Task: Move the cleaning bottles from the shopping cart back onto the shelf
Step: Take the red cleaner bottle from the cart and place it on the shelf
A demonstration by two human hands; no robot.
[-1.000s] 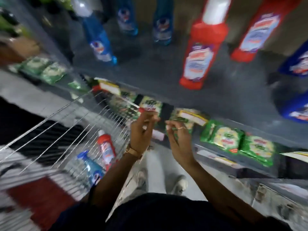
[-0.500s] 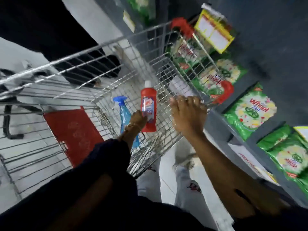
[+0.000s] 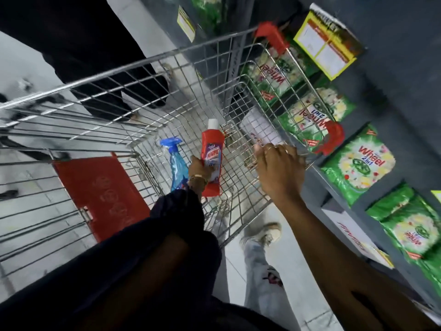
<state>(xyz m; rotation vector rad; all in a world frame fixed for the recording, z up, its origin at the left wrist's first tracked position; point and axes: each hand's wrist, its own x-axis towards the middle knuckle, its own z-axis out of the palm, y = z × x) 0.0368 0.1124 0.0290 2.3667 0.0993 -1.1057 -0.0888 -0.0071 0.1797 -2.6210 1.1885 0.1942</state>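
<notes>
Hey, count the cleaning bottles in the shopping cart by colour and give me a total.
Red bottles: 1, the red bottle, white-capped, in the left hand
Blue bottles: 1, the blue spray bottle beside it
Total: 2

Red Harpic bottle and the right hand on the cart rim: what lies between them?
In the head view, only bare wire mesh of the shopping cart separates the red Harpic bottle from the right hand; no other product sits there.
</notes>
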